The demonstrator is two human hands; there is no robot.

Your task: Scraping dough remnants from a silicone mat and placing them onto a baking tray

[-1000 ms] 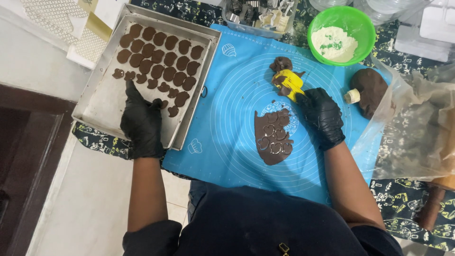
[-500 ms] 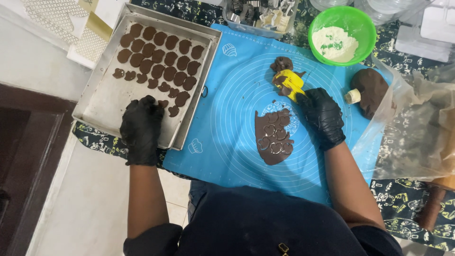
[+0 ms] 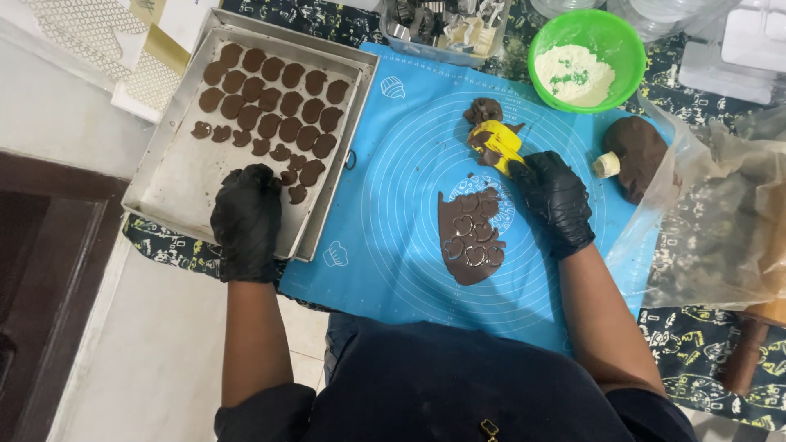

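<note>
Both hands wear black gloves. My left hand [image 3: 246, 219] rests palm down on the near edge of a metal baking tray [image 3: 184, 176], fingers by the nearest brown cut-out cookies [image 3: 274, 106]. My right hand [image 3: 555, 196] is on the blue baking mat [image 3: 393, 213], its fingers closed on a yellow cutter [image 3: 495, 144] smeared with dough. A rolled sheet of brown dough [image 3: 471, 235] with heart shapes pressed into it lies just left of that hand. A small lump of dough scraps [image 3: 483, 110] sits beyond the cutter.
A green bowl of flour [image 3: 586, 61] stands at the back right. A large dough lump [image 3: 639, 155] lies in a clear plastic bag [image 3: 720, 213], a small cream-coloured piece [image 3: 607, 164] beside it. A box of metal cutters [image 3: 442, 24] is at the back. A rolling pin [image 3: 749, 352] sits right.
My left hand has drawn back from the cookies toward the near edge of the tray. My right hand has stayed at the yellow cutter.
</note>
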